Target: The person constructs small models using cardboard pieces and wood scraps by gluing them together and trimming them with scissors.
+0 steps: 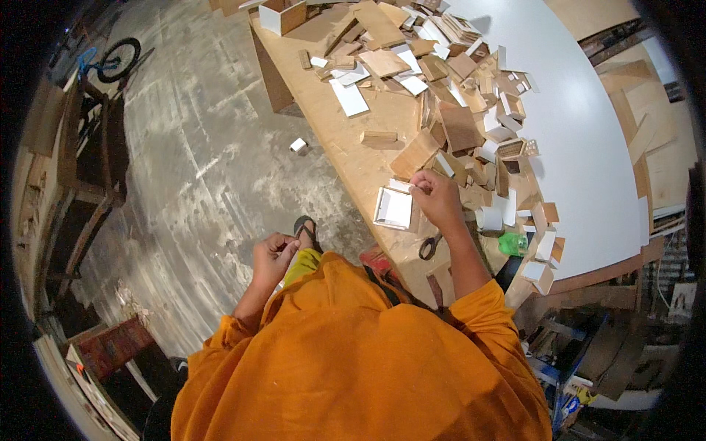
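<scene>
My right hand (434,197) pinches at the upper right edge of a small, shallow white box (393,209) with pale wooden edges, on the plywood worktop (342,147). What exactly sits between the fingertips is too small to make out. My left hand (272,257) is held over my lap, fingers curled and pressed together; whatever they may hold is hidden. Below my right hand lie black-handled scissors (428,248) and a green plastic bottle (512,242). A heap of wood and white board offcuts (460,125) spreads beside and beyond that hand.
A large white panel (581,162) covers the right side of the table. On the concrete floor (184,184) at left lie a small white block (298,145) and, farther back, a bicycle wheel (119,60). Wooden shelving (70,176) lines the left; stacked boards and clutter (603,353) fill the lower right.
</scene>
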